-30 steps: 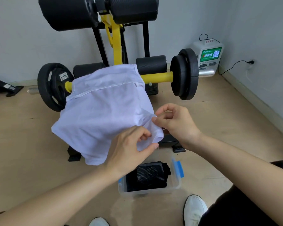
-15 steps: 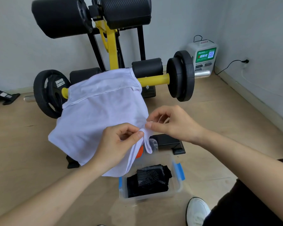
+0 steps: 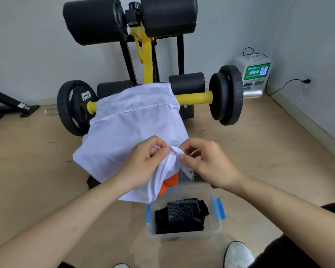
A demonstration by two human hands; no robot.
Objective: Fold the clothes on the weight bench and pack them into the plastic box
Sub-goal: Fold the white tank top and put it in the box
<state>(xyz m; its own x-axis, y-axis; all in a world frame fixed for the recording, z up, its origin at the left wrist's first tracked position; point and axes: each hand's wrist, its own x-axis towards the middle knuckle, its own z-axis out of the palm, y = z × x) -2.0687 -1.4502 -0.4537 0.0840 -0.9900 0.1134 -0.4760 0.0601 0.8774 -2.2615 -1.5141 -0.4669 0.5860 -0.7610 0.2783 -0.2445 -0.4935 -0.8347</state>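
On the weight bench, the left plate bears white lettering that seems to read Hammer Strength. Right of the bench, a white machine shows a green label with a QR code, its words unreadable. A white shirt drapes the bench's front, and the left hand and right hand both pinch its bunched near edge. The open plastic box sits just before the bench with black clothes inside and bare floor either side.

Your left forearm and right forearm are bare up to the frame edges. Your left hand and right hand are bare. Black trousers fill the lower right corner. One white shoe, dark-trimmed, shows at bottom right; a second white toe shows at bottom centre.
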